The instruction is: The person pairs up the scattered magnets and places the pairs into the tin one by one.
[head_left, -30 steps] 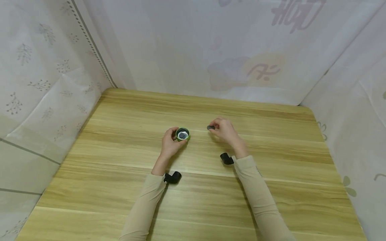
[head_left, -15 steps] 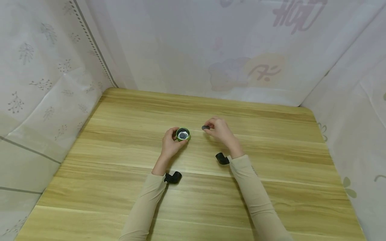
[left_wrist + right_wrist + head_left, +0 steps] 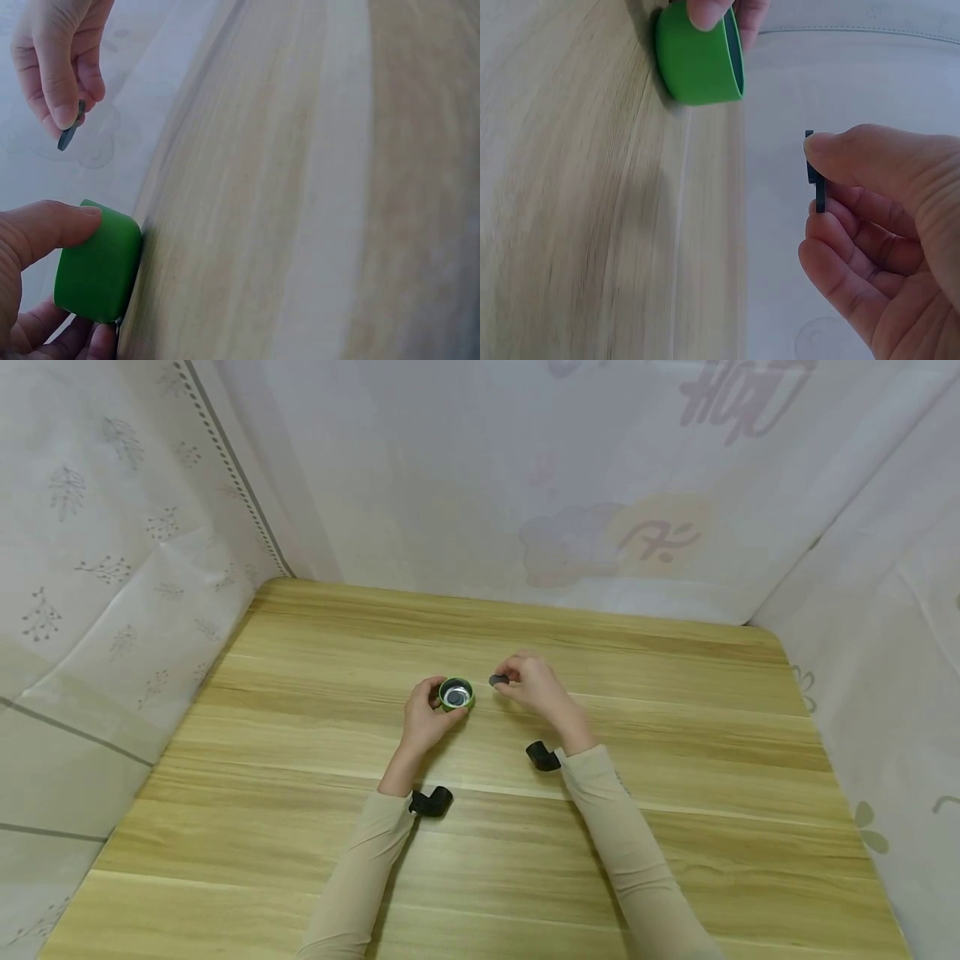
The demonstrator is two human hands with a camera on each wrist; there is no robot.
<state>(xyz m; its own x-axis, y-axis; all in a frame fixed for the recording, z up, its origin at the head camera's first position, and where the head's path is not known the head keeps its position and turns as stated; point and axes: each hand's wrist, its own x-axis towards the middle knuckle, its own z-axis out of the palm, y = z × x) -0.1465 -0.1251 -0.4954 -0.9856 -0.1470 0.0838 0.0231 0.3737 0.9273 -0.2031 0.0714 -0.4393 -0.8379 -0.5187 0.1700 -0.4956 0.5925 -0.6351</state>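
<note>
My left hand [image 3: 424, 720] grips a small round green container [image 3: 101, 262] at its left side, thumb on the near wall. It stands upright on the table, its top uncovered and its inside silvery. A dark round piece [image 3: 454, 698] lies at its bottom. To the right, my right hand [image 3: 542, 690] pinches a thin dark disc [image 3: 497, 680] between thumb and fingers, above the table and apart from the container. Seen edge-on in the right wrist view, this dark piece [image 3: 820, 196] has a step along it; whether it is two overlapping discs I cannot tell.
The wood-grain table [image 3: 300, 827] stretches around both hands. Black wrist-worn devices stick out by the left cuff [image 3: 432, 802] and the right cuff [image 3: 543, 756]. Pale patterned cloth [image 3: 420, 477] hangs behind the table and at both sides.
My right hand has moved left toward the green container, with the dark disc still pinched. The left hand and the container have stayed in place.
</note>
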